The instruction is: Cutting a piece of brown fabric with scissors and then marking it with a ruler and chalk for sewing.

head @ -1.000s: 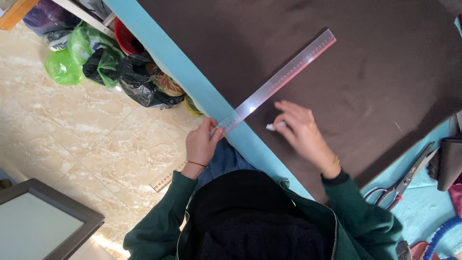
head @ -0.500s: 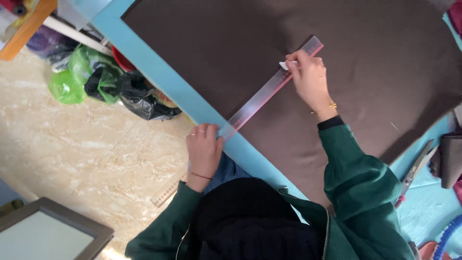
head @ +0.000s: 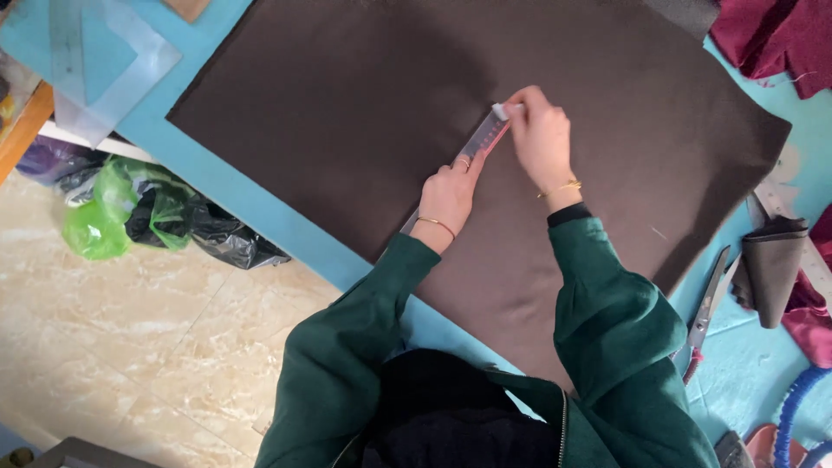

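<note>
- The large dark-brown sheet of felt fabric (head: 347,113) lies flat on the light-blue table (head: 260,217) and fills the middle and upper part of the frame.
- The clear plastic ruler (head: 479,141) lies on the fabric at centre frame, slanting from lower left to upper right.
- The left hand (head: 449,195) rests on the ruler's lower stretch; the right hand (head: 542,139) sits just right of it, at the ruler's upper end, pinching a small white piece of chalk (head: 500,111).
- The clear plastic set square (head: 104,69) lies on the table at upper left.
- The metal scissors (head: 706,308) lie on the table at right, just past the fabric's edge.
- The plastic bags (head: 156,217) sit on the tiled floor (head: 130,347) at left, below the table's edge.
</note>
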